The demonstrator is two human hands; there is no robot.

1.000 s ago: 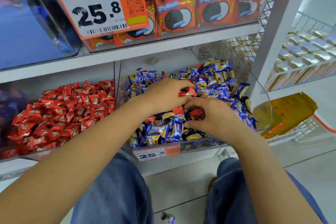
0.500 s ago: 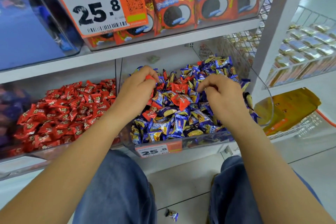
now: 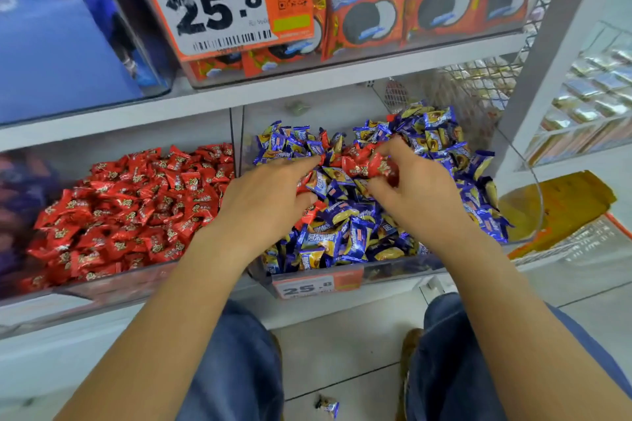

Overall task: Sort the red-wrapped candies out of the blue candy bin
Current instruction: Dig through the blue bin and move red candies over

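Hands deep in the blue candy bin [image 3: 345, 278]: we see our right hand [image 3: 419, 193] pinching a red-wrapped candy [image 3: 383, 166] between curled fingers and thumb, more red strays lying just to its left among the blue-wrapped candies [image 3: 342, 236]. Our left hand [image 3: 265, 196] rests on the pile, index finger stretched toward those strays, holding nothing we can make out. Beyond the left wrist sits the bin of red candies [image 3: 133, 212]; below both hands, one blue candy [image 3: 328, 406] lies on the floor.

Orange price tag [image 3: 222, 0] reading 25.8 above cookie packs [image 3: 441, 7]; 1 stray candy [image 3: 327, 406] on the floor [image 3: 345, 345]
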